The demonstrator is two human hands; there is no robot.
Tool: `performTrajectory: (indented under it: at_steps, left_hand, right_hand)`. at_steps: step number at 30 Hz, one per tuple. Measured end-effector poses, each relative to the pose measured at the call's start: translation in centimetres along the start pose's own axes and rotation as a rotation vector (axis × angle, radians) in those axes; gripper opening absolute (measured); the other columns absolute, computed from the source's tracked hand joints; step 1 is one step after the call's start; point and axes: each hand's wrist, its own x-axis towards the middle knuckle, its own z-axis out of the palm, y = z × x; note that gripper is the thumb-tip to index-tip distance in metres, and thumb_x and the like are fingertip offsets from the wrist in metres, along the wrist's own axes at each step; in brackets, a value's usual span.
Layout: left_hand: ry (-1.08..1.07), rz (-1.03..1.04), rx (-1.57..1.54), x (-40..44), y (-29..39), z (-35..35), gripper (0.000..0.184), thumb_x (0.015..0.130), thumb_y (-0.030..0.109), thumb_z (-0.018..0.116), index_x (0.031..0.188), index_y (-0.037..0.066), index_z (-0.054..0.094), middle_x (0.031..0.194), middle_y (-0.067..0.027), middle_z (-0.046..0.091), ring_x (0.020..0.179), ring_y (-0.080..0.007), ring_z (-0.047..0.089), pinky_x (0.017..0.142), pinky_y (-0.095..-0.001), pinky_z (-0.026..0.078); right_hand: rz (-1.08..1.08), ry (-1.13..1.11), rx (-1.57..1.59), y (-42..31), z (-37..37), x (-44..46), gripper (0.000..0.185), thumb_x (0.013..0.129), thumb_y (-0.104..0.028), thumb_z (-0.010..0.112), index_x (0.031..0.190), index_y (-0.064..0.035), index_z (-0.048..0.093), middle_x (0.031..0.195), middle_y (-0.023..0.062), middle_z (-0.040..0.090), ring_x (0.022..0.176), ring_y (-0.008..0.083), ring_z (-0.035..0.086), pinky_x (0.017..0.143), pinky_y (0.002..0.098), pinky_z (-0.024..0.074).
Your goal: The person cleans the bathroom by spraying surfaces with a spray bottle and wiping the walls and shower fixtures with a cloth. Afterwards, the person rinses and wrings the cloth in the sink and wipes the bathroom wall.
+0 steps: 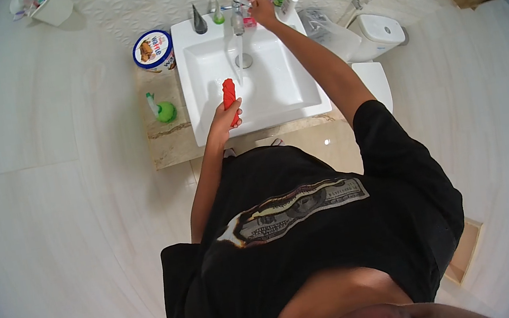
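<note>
My left hand (pixel 222 121) is wrapped round a red, twisted-looking object (pixel 229 93), held upright over the near left part of the white sink (pixel 192 96). Water runs from the chrome faucet (pixel 238 23) down towards the drain (pixel 243 60). My right hand (pixel 262 12) reaches to the back rim, just right of the faucet, beside a small pink item (pixel 250 22). Its fingers are bent, and what they hold or touch is too small to make out.
Left of the sink are a waffle tub (pixel 153 50) and a green spray bottle (pixel 164 111) on the stone counter (pixel 167 149). A dark tube (pixel 200 21) stands on the back rim, a white bottle (pixel 289 2) at the back right. A toilet (pixel 374 32) is further right.
</note>
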Motion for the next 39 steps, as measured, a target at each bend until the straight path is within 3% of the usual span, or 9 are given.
performTrajectory:
  at_steps: [5,12,17,24,27,30,32,35,39]
  left_hand:
    - [0.134,0.046,0.037,-0.3,-1.0,-2.1,0.034,0.090,0.035,0.070,0.099,0.005,0.056,0.077,-0.0010,0.056,0.056,-0.0098,0.054,0.048,-0.0245,0.043]
    - [0.174,0.163,0.080,0.3,-0.7,-3.5,0.029,0.091,0.030,0.068,0.098,0.004,0.058,0.078,-0.0029,0.060,0.060,-0.0122,0.056,0.054,-0.0283,0.047]
    - [0.134,0.173,0.081,-0.4,0.1,-4.2,0.027,0.093,0.027,0.067,0.104,0.003,0.059,0.085,-0.0034,0.062,0.071,-0.0130,0.061,0.065,-0.0288,0.049]
    - [0.079,0.135,0.094,-1.3,1.3,-4.2,0.031,0.093,0.030,0.067,0.108,0.003,0.060,0.090,-0.0029,0.061,0.076,-0.0144,0.063,0.071,-0.0295,0.049]
    - [0.043,0.146,0.093,-0.8,1.0,-4.9,0.031,0.093,0.030,0.067,0.107,0.003,0.060,0.091,-0.0031,0.062,0.076,-0.0144,0.063,0.071,-0.0291,0.049]
    - [0.028,0.151,0.111,-0.3,0.8,-5.2,0.029,0.093,0.028,0.065,0.105,0.002,0.059,0.086,-0.0013,0.059,0.073,-0.0123,0.059,0.069,-0.0298,0.050]
    - [0.012,0.157,0.115,-0.2,1.0,-5.4,0.029,0.093,0.029,0.065,0.104,0.003,0.059,0.085,-0.0014,0.059,0.073,-0.0124,0.059,0.069,-0.0299,0.050]
    - [-0.006,0.161,0.129,0.4,1.2,-5.3,0.030,0.093,0.029,0.066,0.105,0.002,0.059,0.086,-0.0017,0.060,0.073,-0.0128,0.060,0.069,-0.0298,0.050]
    - [-0.033,0.139,0.181,0.8,2.0,-4.8,0.031,0.093,0.029,0.066,0.107,0.001,0.060,0.088,-0.0024,0.061,0.074,-0.0129,0.060,0.070,-0.0300,0.050]
  right_hand:
    - [-0.263,-0.076,-0.328,-1.5,-1.9,0.3,0.018,0.091,-0.012,0.054,0.105,-0.0036,0.060,0.092,0.0252,0.069,0.089,0.0421,0.067,0.079,0.0506,0.0514]
    - [-0.272,-0.143,-0.177,0.4,-1.8,3.2,0.020,0.094,-0.006,0.048,0.113,-0.0072,0.055,0.093,0.0231,0.068,0.091,0.0412,0.067,0.081,0.0494,0.0510]
    - [-0.109,-0.321,-0.098,-1.2,-3.4,4.5,0.024,0.106,-0.023,0.038,0.110,-0.0097,0.058,0.077,0.0151,0.064,0.052,0.0231,0.061,0.054,0.0388,0.0495]
    - [-0.434,0.001,-0.280,4.1,-0.3,4.8,0.031,0.107,-0.024,0.036,0.104,-0.0059,0.061,0.079,0.0143,0.066,0.066,0.0316,0.064,0.068,0.0419,0.0506]
    - [-0.318,0.058,-0.466,1.4,-0.6,1.8,0.030,0.103,-0.024,0.043,0.099,-0.0017,0.062,0.078,0.0210,0.066,0.073,0.0398,0.066,0.072,0.0492,0.0512]
    - [-0.151,0.069,-0.518,0.7,1.6,0.1,0.019,0.093,-0.016,0.050,0.094,-0.0019,0.063,0.077,0.0241,0.067,0.079,0.0427,0.068,0.101,0.0657,0.0341]
    - [0.024,0.020,-0.392,-3.5,1.9,-3.2,0.019,0.092,-0.015,0.051,0.091,0.0009,0.063,0.076,0.0256,0.067,0.078,0.0441,0.069,0.087,0.0586,0.0507]
    - [-0.059,0.013,-0.404,-7.9,1.3,-5.3,0.025,0.092,-0.016,0.051,0.089,0.0064,0.061,0.077,0.0277,0.067,0.077,0.0451,0.068,0.066,0.0513,0.0562]
    - [-0.116,-0.033,-0.395,-4.7,3.2,-3.7,0.035,0.095,-0.025,0.050,0.095,0.0077,0.063,0.076,0.0228,0.068,0.066,0.0339,0.069,0.061,0.0470,0.0546]
